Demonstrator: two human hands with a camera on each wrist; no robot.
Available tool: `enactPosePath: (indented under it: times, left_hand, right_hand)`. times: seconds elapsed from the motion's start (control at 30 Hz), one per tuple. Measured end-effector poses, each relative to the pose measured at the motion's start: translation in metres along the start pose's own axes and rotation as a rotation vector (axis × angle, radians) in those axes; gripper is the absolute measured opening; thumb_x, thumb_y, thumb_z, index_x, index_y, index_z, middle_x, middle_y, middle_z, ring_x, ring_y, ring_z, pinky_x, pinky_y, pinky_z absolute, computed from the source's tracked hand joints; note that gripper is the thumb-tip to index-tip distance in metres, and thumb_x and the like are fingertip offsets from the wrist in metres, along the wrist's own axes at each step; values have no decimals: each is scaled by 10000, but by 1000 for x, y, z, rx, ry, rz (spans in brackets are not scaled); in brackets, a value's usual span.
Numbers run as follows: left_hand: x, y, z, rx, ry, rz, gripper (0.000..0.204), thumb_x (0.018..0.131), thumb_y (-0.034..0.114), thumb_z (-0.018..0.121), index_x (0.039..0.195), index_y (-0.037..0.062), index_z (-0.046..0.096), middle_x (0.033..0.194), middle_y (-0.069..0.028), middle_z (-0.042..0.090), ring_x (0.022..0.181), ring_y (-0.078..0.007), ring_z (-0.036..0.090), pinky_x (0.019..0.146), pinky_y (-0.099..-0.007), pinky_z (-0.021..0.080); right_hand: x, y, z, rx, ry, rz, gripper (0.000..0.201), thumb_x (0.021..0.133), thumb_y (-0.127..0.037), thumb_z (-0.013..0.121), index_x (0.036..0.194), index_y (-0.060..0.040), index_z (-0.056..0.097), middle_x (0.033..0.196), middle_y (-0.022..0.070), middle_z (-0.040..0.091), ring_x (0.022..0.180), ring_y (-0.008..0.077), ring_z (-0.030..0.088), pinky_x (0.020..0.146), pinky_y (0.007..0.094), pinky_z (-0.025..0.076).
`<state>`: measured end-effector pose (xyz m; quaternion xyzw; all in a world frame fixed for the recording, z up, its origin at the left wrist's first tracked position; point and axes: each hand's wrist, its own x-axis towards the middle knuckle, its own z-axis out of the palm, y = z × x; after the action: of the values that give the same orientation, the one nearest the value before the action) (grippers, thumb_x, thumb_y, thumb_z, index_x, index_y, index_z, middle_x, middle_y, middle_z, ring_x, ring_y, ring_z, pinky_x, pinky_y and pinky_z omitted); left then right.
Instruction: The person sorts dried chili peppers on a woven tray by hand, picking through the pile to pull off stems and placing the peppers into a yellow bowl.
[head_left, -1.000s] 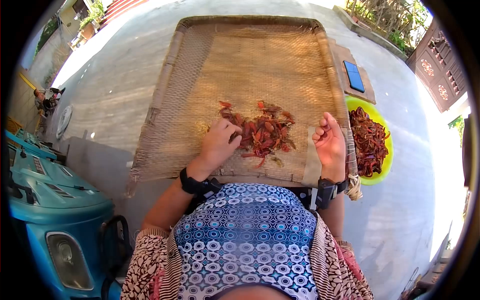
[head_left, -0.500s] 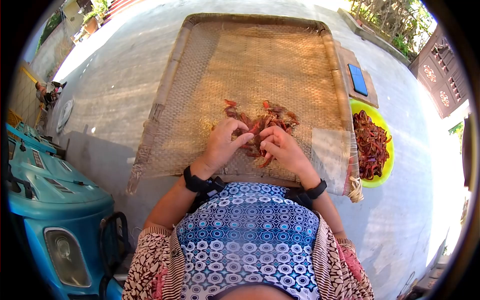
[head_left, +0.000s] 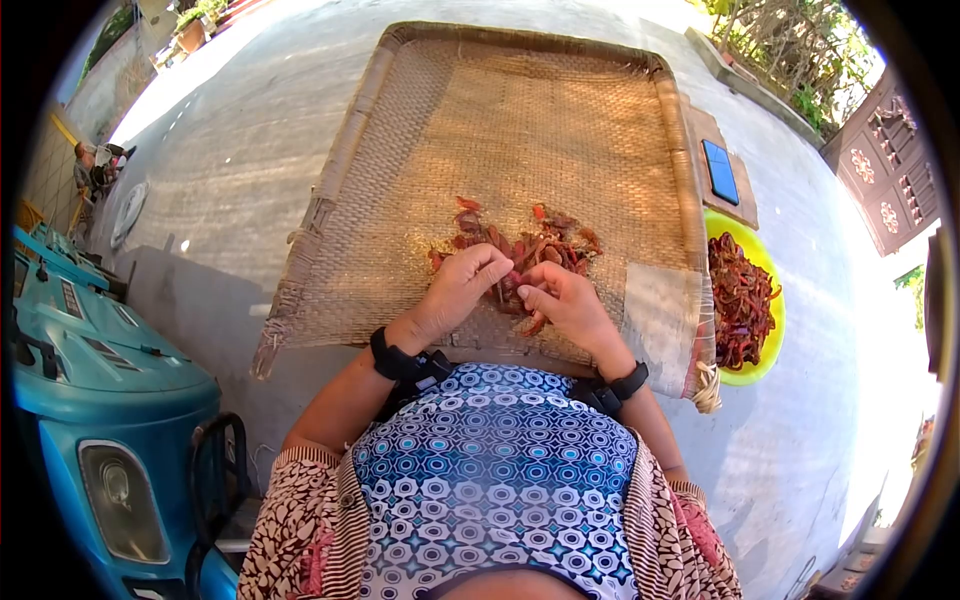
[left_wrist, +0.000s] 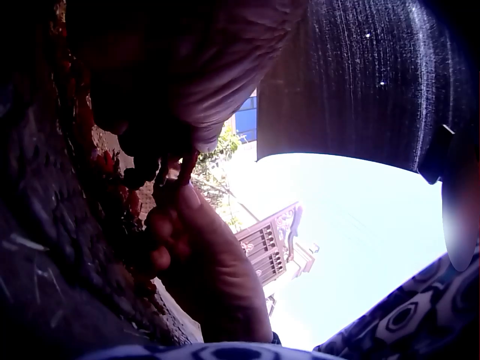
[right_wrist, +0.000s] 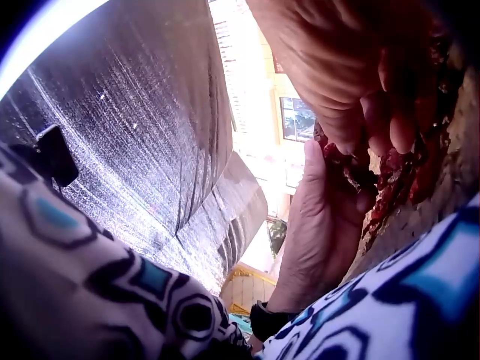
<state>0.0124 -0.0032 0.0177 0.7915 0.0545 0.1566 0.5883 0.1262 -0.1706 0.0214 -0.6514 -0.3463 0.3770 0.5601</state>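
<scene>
Over a pile of dried red chilies (head_left: 555, 245) on a woven bamboo tray (head_left: 540, 120), both hands meet fingertip to fingertip. My left hand (head_left: 458, 290) pinches a dried chili (head_left: 511, 280) from the left side. From the right, my right hand (head_left: 572, 308) grips the same chili between thumb and curled fingers. In the left wrist view the red chili (left_wrist: 187, 166) spans the two thumbs. Dark red pieces (right_wrist: 341, 159) show between the fingers in the right wrist view, partly hidden by them.
A yellow-green basin (head_left: 778, 320) full of dark red chilies stands right of the tray. Above it a phone (head_left: 719, 171) lies on a brown board (head_left: 747, 200). A blue vehicle (head_left: 120, 400) stands at the left; a seated person (head_left: 98, 166) is farther back.
My right hand has come in from the tray's right edge to the pile and met my left hand. The left hand has shifted slightly right, and both now hold one chili.
</scene>
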Motion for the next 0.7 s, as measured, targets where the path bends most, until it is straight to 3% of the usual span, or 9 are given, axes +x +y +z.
enactPosePath:
  times: [0.13,0.23,0.37,0.47,0.63,0.7]
  left_hand:
    - [2,-8,0,53,59,63,262,998,246,508,907,12,583,809,8,548,741,-82,484,665,-231,417]
    - [1,-3,-1,-78,19,-120,311,1004,300,489,883,30,585,819,4,562,742,-74,494,662,-222,420]
    - [3,-12,-1,-177,119,-96,329,1006,333,475,875,52,584,815,8,574,711,-59,498,629,-211,425]
    - [2,-11,-2,-228,177,-128,289,1004,313,485,896,60,576,819,11,580,692,-52,507,608,-200,430]
    - [2,-9,-2,-265,149,-142,177,979,237,547,931,67,561,849,6,592,698,-52,531,603,-188,438]
    - [2,-13,-3,-311,140,-116,142,962,205,577,936,66,562,850,7,590,702,-53,534,604,-191,441]
  right_hand:
    - [-2,3,-2,7,-16,12,201,917,-211,637,951,-22,580,726,-10,572,617,53,534,544,222,482]
    - [-8,-3,-4,-14,-68,40,197,930,-231,622,920,-40,576,739,-18,577,622,46,531,563,210,473]
    - [-15,-6,-6,91,-129,31,189,940,-228,608,898,-48,571,752,-17,585,629,44,533,579,203,455]
    - [-23,-11,-12,182,-53,43,181,938,-227,613,895,-56,572,753,-13,589,633,48,538,575,210,449]
    - [-26,-4,-61,281,365,-119,182,959,-245,580,878,-83,575,753,-9,582,606,69,531,573,214,442]
    - [-31,0,-91,466,533,-193,183,962,-255,572,914,-79,587,745,-4,577,600,81,532,556,214,428]
